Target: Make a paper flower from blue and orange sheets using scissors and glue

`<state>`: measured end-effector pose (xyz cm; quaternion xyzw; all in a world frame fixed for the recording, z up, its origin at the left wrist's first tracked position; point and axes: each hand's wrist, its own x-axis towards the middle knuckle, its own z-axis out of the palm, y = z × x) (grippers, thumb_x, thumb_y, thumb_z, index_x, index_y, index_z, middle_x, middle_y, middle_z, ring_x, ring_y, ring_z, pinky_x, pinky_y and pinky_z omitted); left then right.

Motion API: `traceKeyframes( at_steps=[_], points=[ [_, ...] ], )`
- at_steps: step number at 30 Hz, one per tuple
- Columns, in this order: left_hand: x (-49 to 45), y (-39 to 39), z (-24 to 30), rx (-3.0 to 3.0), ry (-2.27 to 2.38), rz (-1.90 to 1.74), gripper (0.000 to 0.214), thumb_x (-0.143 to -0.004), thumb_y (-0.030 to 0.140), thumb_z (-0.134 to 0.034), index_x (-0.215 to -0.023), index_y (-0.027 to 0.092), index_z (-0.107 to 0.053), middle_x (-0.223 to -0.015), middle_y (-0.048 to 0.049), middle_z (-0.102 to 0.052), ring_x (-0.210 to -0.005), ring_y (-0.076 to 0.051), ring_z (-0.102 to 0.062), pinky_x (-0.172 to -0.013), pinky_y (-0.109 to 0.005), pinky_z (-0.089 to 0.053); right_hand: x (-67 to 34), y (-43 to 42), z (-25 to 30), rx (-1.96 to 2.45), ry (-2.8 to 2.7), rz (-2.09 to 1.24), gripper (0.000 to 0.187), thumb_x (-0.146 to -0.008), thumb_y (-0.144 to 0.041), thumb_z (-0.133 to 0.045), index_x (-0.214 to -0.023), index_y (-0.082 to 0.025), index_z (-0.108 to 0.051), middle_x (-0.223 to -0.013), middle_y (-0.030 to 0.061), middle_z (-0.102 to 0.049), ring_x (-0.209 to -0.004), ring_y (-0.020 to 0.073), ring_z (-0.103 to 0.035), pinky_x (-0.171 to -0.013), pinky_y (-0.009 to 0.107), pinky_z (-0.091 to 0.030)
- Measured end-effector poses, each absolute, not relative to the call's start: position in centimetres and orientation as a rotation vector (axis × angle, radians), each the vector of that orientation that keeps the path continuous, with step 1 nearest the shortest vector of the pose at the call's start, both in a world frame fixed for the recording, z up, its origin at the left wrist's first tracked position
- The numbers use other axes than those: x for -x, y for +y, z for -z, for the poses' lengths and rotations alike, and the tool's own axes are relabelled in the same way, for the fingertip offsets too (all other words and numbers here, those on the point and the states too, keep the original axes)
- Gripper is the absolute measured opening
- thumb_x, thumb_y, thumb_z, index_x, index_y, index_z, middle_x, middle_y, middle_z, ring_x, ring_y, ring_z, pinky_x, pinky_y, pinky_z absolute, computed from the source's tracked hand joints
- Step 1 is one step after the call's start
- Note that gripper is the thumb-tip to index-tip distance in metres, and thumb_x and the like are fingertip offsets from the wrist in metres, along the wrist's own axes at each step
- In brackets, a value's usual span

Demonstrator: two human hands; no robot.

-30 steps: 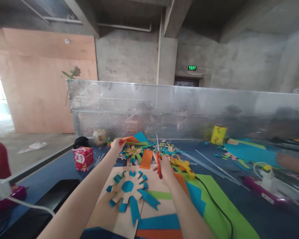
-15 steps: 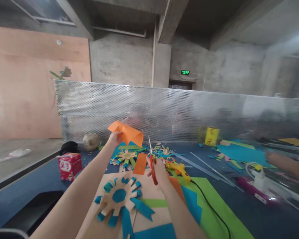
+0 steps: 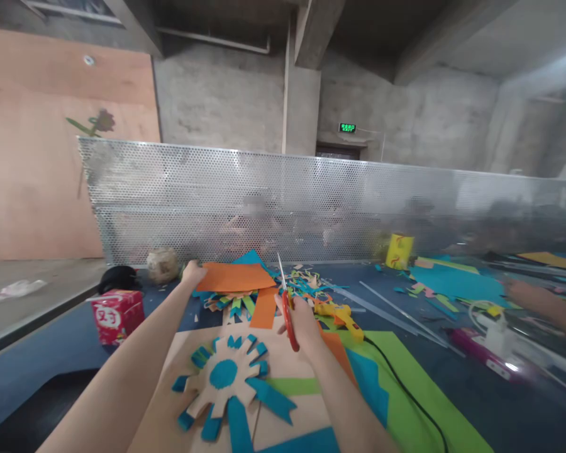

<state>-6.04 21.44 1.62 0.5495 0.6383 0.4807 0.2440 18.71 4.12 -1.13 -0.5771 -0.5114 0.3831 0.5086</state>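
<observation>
My left hand (image 3: 194,274) reaches to the far side of the table, closed at the left edge of an orange sheet (image 3: 238,277). That sheet lies low over a small flower made of strips (image 3: 238,305) and some blue material. In my right hand (image 3: 304,324) is a pair of scissors (image 3: 290,324) with red handles, its blades pointing up and away. An orange strip (image 3: 264,308) lies just left of the scissors. Nearer to me, a beige and blue flower rosette (image 3: 222,376) with blue tails rests on a beige sheet (image 3: 292,412).
A yellow glue gun (image 3: 342,314) with a black cord lies right of my right hand, by a green sheet (image 3: 419,390). A pink box (image 3: 117,316) stands left. Beyond are cut scraps (image 3: 306,281), a yellow can (image 3: 399,251) and a perforated screen (image 3: 207,201). Another person's arm (image 3: 547,308) reaches in at right.
My left hand has moved left and down, bringing the raised, curled orange sheet down flat near the table. My right hand keeps the scissors in about the same place. The view has shifted slightly.
</observation>
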Motion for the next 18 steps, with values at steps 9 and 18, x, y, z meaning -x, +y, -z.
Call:
traceKeyframes(
  at_steps=[9, 18],
  points=[
    [-2.4, 13.4, -1.6, -2.572, 1.381, -0.621, 0.041, -0.065, 0.035, -0.065, -0.104, 0.025, -0.059, -0.111, -0.0046, -0.060, -0.109, -0.024, -0.050, -0.093, -0.030, -0.033, -19.7, 5.0, 2.4, 1.407, -1.227, -0.853, 0.035, -0.074, -0.052, -0.052, -0.068, -0.019, -0.043, -0.057, 0.0000, -0.058, -0.032, 0.0099, -0.052, -0.030, 0.019, -0.035],
    [-6.1, 9.2, 1.9, -2.701, 1.378, -0.393, 0.065, -0.064, 0.032, -0.061, -0.124, 0.013, -0.044, -0.098, -0.0173, -0.065, -0.096, -0.034, -0.057, -0.091, -0.051, -0.026, -20.1, 4.7, 2.0, 1.394, -1.235, -0.842, 0.034, -0.074, -0.053, -0.048, -0.070, -0.020, -0.045, -0.057, 0.0014, -0.059, -0.037, 0.0132, -0.055, -0.033, 0.022, -0.038]
  ],
)
